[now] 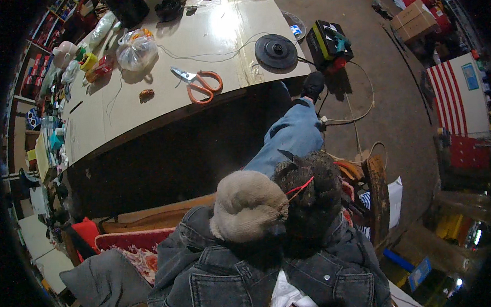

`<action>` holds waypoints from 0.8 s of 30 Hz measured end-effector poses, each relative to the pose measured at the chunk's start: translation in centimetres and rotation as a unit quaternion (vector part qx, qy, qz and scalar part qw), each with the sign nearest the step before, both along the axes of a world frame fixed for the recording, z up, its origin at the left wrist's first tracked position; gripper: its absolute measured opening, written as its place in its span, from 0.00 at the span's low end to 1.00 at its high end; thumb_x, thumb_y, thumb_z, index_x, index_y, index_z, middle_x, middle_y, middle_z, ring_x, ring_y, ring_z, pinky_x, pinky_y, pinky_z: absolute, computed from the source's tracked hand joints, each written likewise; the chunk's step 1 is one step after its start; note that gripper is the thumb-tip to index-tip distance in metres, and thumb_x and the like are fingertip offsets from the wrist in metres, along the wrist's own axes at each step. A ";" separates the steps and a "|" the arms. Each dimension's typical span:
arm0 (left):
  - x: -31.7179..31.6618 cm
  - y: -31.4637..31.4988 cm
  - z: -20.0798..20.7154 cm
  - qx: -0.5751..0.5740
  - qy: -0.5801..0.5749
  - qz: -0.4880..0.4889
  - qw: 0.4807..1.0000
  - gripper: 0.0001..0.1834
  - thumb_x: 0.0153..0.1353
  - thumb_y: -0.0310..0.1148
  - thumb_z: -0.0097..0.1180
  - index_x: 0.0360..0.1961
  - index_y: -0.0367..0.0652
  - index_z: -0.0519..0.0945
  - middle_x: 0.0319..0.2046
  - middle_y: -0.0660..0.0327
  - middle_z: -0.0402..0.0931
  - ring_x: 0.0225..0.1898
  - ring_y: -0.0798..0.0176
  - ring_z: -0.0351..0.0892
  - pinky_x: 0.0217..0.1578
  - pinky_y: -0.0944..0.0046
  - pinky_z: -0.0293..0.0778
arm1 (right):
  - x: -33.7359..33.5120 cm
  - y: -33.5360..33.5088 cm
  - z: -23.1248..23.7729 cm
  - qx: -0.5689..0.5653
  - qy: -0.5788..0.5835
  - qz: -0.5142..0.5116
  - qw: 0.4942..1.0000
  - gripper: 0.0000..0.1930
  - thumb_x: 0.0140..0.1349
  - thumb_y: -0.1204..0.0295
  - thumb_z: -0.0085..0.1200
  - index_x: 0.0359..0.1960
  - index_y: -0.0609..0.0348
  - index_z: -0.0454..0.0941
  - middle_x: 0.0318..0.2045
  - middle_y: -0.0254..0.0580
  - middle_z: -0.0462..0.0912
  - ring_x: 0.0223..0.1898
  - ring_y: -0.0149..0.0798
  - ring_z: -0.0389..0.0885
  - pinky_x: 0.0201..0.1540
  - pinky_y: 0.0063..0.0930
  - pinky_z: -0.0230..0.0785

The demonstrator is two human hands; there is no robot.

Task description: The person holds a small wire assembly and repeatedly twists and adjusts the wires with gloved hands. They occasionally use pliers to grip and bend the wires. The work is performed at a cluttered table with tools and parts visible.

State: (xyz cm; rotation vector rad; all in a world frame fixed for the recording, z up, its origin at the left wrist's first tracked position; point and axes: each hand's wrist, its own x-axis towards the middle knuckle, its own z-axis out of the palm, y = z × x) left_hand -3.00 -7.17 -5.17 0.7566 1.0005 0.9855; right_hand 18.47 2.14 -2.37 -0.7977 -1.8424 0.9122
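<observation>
My left hand (249, 206), in a beige knitted glove, is curled closed in front of my chest. Right beside it, my right hand (312, 197) wears a dark glove and is closed too. A thin red wire (303, 187), with a tan strand next to it, runs from the edge of the beige glove across the dark one. Both hands seem to grip it; the fingertips are largely hidden. On the table (163, 110) lie orange-handled scissors (202, 85), blades apart, and a small coppery coil (146, 94).
A black round disc (276, 51) sits near the table's right corner. Thin wire (199, 55) trails over the tabletop beside a knotted plastic bag (136, 50). A dark box (330, 42) stands on the floor, with cable (370, 95) looping nearby. Cluttered shelves line the left.
</observation>
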 end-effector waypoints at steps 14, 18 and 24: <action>-0.4 0.6 -0.9 0.130 0.233 -0.076 0.961 0.22 0.60 0.33 0.65 0.55 0.42 0.78 0.51 0.55 0.80 0.49 0.56 0.81 0.50 0.58 0.78 | 0.2 -0.5 -0.1 -0.029 0.025 -0.007 0.999 0.10 0.59 0.69 0.67 0.40 0.57 0.81 0.39 0.43 0.85 0.39 0.45 0.85 0.43 0.37 0.77; 0.1 1.9 0.3 0.116 0.168 -0.059 0.977 0.20 0.60 0.35 0.64 0.52 0.41 0.80 0.48 0.56 0.81 0.46 0.56 0.81 0.48 0.59 0.78 | -0.1 -0.5 -0.3 -0.039 0.034 -0.007 0.999 0.10 0.59 0.70 0.67 0.41 0.57 0.81 0.39 0.43 0.85 0.40 0.45 0.85 0.43 0.36 0.77; 1.0 5.0 4.1 0.056 0.018 -0.053 0.997 0.17 0.60 0.38 0.64 0.47 0.40 0.82 0.43 0.57 0.82 0.42 0.56 0.82 0.45 0.62 0.77 | -0.6 0.3 -0.5 -0.060 0.062 0.001 0.996 0.11 0.60 0.70 0.67 0.41 0.57 0.82 0.40 0.44 0.85 0.40 0.44 0.85 0.44 0.36 0.77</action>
